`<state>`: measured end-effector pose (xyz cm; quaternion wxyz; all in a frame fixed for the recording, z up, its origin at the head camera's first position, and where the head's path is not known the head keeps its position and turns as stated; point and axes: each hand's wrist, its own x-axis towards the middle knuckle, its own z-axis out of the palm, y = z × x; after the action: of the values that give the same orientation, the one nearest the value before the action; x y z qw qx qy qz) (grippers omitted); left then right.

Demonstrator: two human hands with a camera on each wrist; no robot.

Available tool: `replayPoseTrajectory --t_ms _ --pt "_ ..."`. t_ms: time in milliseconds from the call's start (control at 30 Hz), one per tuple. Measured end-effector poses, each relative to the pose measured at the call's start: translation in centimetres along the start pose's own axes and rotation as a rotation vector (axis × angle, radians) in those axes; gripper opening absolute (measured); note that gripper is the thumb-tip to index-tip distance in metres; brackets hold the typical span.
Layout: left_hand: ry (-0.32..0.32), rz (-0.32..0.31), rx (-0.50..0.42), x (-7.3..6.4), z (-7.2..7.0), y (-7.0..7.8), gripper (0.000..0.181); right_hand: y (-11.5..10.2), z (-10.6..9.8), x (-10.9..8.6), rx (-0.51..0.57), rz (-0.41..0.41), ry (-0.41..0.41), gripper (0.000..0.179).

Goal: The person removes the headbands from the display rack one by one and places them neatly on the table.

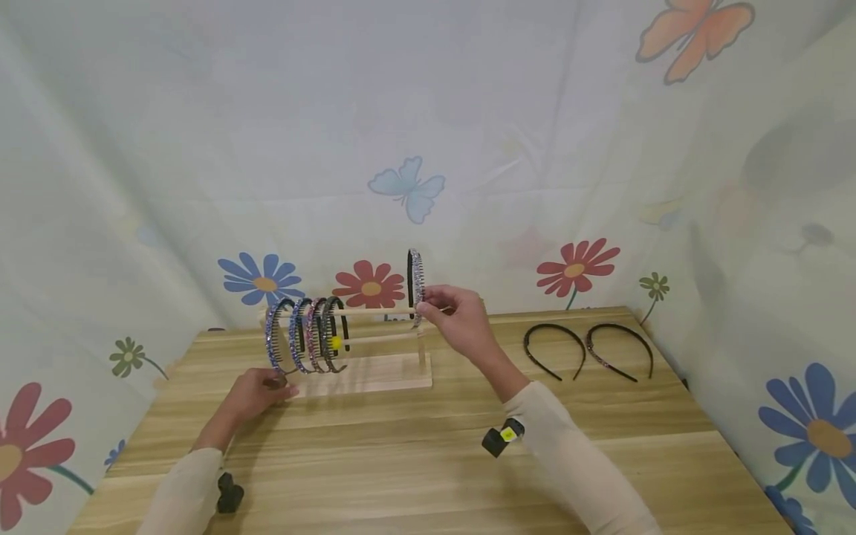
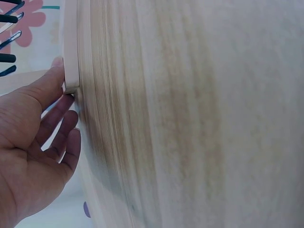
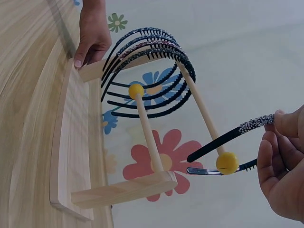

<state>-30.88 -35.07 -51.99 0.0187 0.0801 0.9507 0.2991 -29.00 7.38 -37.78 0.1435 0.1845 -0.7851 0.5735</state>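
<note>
Headband [image 1: 418,279] set with silvery stones, pinched between thumb and fingers of the right hand [image 1: 458,319], beside the yellow ball [image 3: 227,163] tipping one rod [image 3: 202,107] of a wooden display rack [image 1: 377,375]; the left hand [image 1: 250,395] grips the rack's base at its left end. Four glittery toothed headbands [image 1: 310,338] hang on that rod; two dark headbands [image 1: 525,345] lie on the wood-grain table [image 1: 368,461] at right.

Before me: wood-grain bench [image 1: 374,461] | I see pale backdrop [image 1: 267,148] behind | prints: flowers [image 1: 574,270], blue butterfly [image 1: 416,192], orange butterfly [image 1: 698,33]
</note>
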Motion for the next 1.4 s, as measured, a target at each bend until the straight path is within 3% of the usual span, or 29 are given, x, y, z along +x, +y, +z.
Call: replayPoseTrajectory --t_ms 600,1400 --pt "0.004 -0.003 0.004 0.1 0.2 -0.3 0.032 0.8 -2.2 -0.4 -0.03 -0.013 0.039 0.024" --pt "0.005 0.008 0.018 0.0 0.2 -0.2 0.031 3.1 -4.0 -0.8 -0.052 0.059 0.047 0.025"
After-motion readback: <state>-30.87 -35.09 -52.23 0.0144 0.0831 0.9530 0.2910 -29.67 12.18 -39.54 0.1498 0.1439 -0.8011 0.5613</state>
